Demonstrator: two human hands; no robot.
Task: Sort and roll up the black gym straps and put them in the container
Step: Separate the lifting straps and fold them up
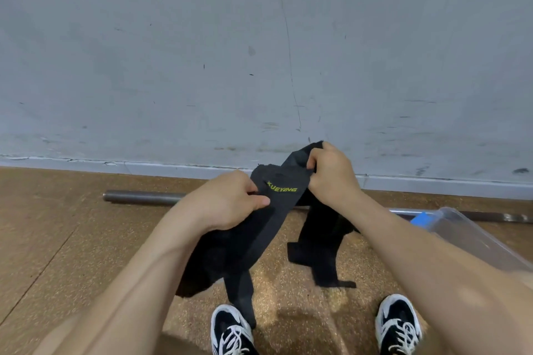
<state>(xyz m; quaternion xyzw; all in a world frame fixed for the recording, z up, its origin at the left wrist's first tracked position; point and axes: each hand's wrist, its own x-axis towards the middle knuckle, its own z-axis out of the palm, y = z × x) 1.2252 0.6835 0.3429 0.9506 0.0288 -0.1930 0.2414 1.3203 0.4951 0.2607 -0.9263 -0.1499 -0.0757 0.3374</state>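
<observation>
The black woven gym strap with yellow lettering [278, 210] was held in the air between both hands, above the brown speckled floor [72, 239]. Its long axis ran diagonally from the right hand [331, 174] down and leftward past the left hand [230, 200], with the tail hanging beside a black-and-white shoe [230, 331]. The right fingers were clenched round the upper end. The left thumb and fingers pinched the band beside the lettering. More black fabric hung below each hand.

The clear plastic container with a blue clip [473, 239] lay to the right, apart from the strap. A grey metal bar [144, 197] lay along the foot of the scuffed grey wall [202, 52]. Floor stretched away to the left. The fabric was matte and frayed at its top edge.
</observation>
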